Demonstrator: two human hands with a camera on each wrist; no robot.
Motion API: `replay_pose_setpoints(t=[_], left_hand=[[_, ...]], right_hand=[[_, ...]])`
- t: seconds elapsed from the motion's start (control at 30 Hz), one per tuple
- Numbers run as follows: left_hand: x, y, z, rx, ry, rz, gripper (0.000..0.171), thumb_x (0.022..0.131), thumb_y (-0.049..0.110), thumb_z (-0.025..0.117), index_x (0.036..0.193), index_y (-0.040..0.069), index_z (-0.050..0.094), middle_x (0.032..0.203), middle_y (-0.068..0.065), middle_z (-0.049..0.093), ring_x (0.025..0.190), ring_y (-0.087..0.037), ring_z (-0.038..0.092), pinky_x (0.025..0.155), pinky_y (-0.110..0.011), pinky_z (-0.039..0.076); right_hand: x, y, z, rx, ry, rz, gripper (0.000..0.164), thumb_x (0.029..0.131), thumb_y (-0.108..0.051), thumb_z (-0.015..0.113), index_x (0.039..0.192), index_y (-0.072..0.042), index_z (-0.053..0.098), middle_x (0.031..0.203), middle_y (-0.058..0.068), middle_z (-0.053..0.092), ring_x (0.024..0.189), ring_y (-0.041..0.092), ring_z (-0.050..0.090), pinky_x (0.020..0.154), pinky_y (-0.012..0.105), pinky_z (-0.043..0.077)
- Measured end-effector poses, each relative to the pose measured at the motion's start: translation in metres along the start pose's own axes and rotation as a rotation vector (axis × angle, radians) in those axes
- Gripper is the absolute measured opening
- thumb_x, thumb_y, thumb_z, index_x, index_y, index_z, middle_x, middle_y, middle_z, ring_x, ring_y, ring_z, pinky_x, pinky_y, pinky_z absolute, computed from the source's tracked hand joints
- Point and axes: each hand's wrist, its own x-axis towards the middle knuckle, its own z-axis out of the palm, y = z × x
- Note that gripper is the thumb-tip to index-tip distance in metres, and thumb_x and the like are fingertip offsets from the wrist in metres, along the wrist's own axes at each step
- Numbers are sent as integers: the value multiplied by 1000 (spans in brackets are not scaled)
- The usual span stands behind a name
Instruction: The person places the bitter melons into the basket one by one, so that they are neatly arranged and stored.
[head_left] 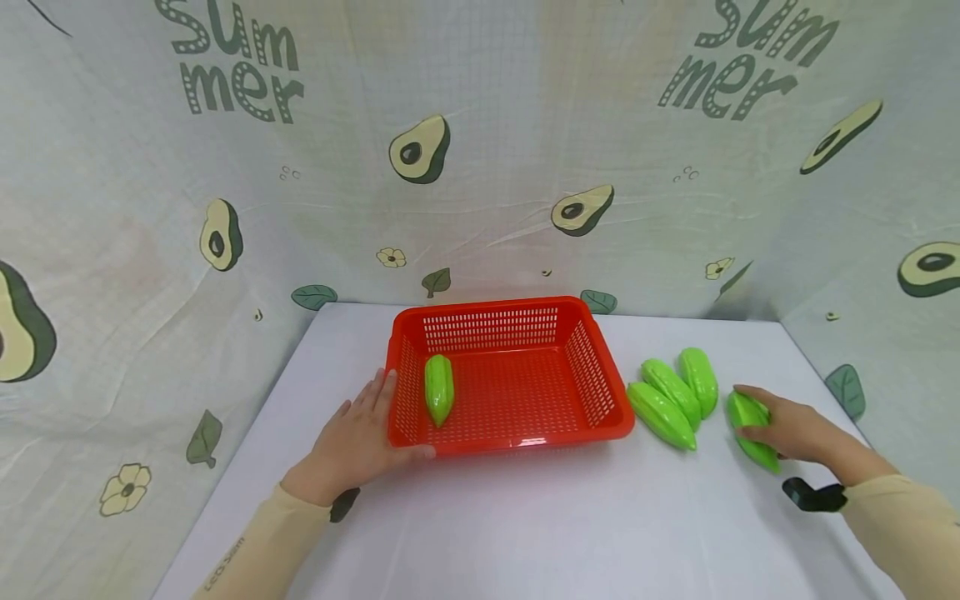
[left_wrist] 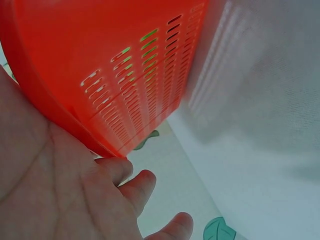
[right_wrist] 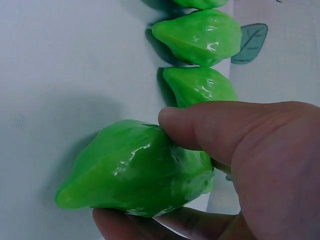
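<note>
A red plastic basket [head_left: 502, 442] with slotted walls stands on the white table, and one glossy green star fruit [head_left: 439, 390] lies inside by its left wall. My left hand [head_left: 358, 442] rests on the basket's left front rim with fingers extended; in the left wrist view the palm lies against the rim. Off to the right, my right hand [head_left: 798, 429] grips another ridged star fruit [right_wrist: 135, 170], thumb on one side and fingers on the other. Its pointed end faces away from the palm, close over the table. Beside it lie three more star fruits [head_left: 662, 414].
The white table [head_left: 525, 525] meets a cloth backdrop [head_left: 495, 100] printed with avocados, leaves and lettering behind and at both sides. A black strap piece [head_left: 813, 495] sticks out at the right wrist.
</note>
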Motion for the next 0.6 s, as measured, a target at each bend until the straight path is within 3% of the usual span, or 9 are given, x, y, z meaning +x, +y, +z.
replay_pose_setpoints(t=[0.13, 0.3, 0.4, 0.6], left_hand=[[1, 1, -1, -8, -8, -6, 133, 70, 91, 49, 158, -1, 11, 163, -21, 15, 146, -42, 21, 109, -67, 26], [1, 0, -1, -11, -17, -13, 132, 71, 91, 50, 158, 0, 11, 163, -21, 15, 146, -42, 20, 109, -66, 26], [1, 0, -2, -13, -19, -17, 132, 71, 89, 52, 158, 0, 11, 163, -21, 15, 147, -42, 20, 110, -66, 25], [0, 2, -3, -27, -13, -18, 132, 70, 88, 55, 158, -1, 12, 163, -22, 17, 146, -42, 20, 109, -67, 25]], right_hand=[[-6, -1, -7, -23, 26, -23, 85, 93, -34, 70, 150, 7, 22, 113, 39, 49, 74, 24, 57, 61, 38, 50], [-18, -16, -27, -69, 119, -110, 81, 92, -30, 70, 148, 9, 26, 114, 41, 53, 77, 27, 61, 62, 42, 51], [-22, -34, -41, -86, 163, -162, 80, 92, -29, 71, 149, 8, 28, 111, 38, 56, 80, 31, 62, 62, 43, 52], [-22, -84, -63, -73, 161, -248, 82, 94, -34, 70, 155, 0, 26, 118, 38, 56, 77, 23, 65, 62, 40, 51]])
